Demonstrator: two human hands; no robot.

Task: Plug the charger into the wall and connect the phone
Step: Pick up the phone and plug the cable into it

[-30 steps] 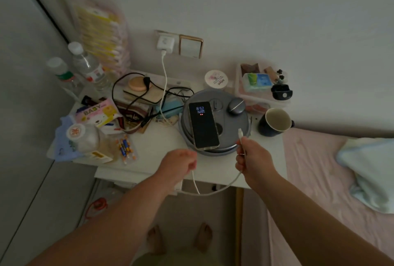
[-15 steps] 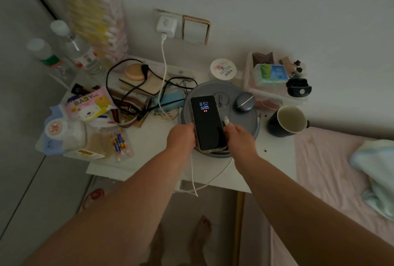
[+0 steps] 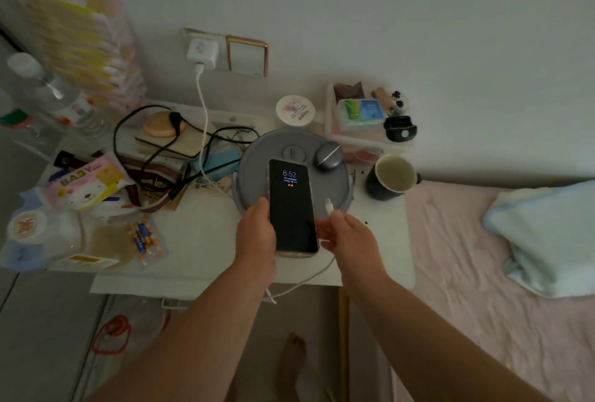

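A white charger (image 3: 203, 53) sits plugged into the wall socket, and its white cable (image 3: 202, 131) runs down over the cluttered table. The black phone (image 3: 292, 206), screen lit and reading 8:52, lies partly on a round grey lid (image 3: 335, 189). My left hand (image 3: 256, 234) grips the phone's left edge near its lower end. My right hand (image 3: 349, 237) pinches the cable's free end, with the white plug (image 3: 329, 205) sticking up just right of the phone and apart from it. The cable loops below the table edge between my arms.
A dark mug (image 3: 391, 177) stands right of the lid, and a clear tray (image 3: 331, 139) of small items behind it. Black cords (image 3: 151, 157), a baby wipes pack (image 3: 87, 182), bottles (image 3: 48, 92) and batteries (image 3: 141, 235) crowd the table's left. A pink bed (image 3: 483, 272) lies to the right.
My left hand moved forward from the cable onto the phone's left edge. My right hand carried the plug from the lid's right edge to just beside the phone.
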